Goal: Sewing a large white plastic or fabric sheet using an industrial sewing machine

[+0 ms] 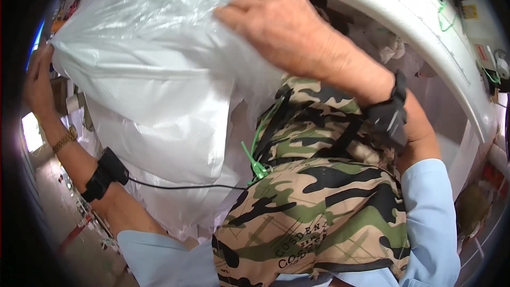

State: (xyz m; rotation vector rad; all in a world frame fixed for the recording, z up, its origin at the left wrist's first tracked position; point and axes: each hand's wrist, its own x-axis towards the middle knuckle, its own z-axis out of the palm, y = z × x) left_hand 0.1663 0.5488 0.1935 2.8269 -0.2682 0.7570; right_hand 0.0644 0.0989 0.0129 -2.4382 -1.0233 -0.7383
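A large clear plastic bag (154,0) is stretched out in front of me, wrinkled and shiny. White woven sheeting (159,95) with a straight hem shows through or beneath it; I cannot tell whether it lies inside the bag. At the far left my left hand (40,77) is raised, its fingers closed on a gathered corner of the plastic. My right hand (284,29), slightly blurred, reaches across from the right with thumb and fingers pinched on the plastic near the upper middle. Between the hands the plastic is drawn out in folds.
A white table edge (404,8) curves along the top and right. My camouflage apron (329,202) has green strings (257,170) tied at it. A black cable (186,186) runs from a band (109,172) on my left forearm to the apron. Cluttered shelving stands far left.
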